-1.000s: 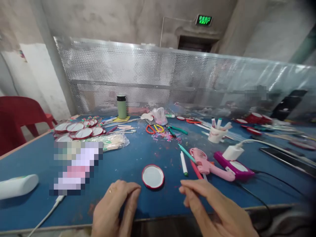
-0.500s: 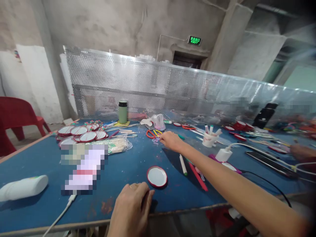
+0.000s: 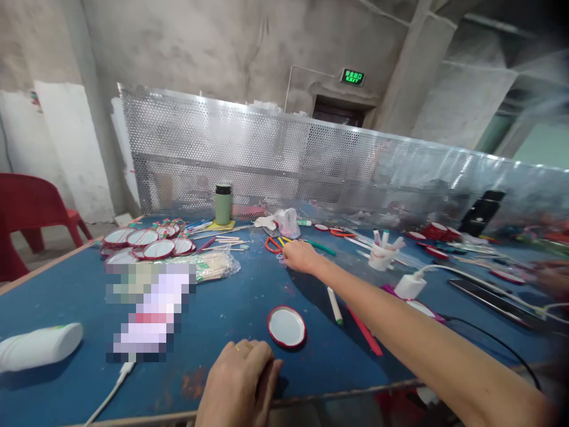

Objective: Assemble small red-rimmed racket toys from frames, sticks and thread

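My right hand (image 3: 301,257) is stretched far across the blue table (image 3: 231,302), palm down on a small pile of coloured rubber bands next to the orange and yellow scissors (image 3: 272,243). Whether its fingers pinch any bands is hidden. My left hand (image 3: 240,382) rests flat near the table's front edge, holding nothing, fingers loosely together. A round lid with a red rim and white inside (image 3: 287,326) lies just beyond the left hand.
A white marker (image 3: 334,305) and a red stick (image 3: 364,332) lie under my right forearm. Several red-rimmed lids (image 3: 146,243), a bag of sticks (image 3: 213,265), a green bottle (image 3: 223,204), a cup of pens (image 3: 382,254), a white charger (image 3: 411,286) and a perforated metal screen (image 3: 267,154) surround them.
My right hand went from the near edge out to the rubber bands and has shifted slightly left on them. The left hand stayed near the front edge.
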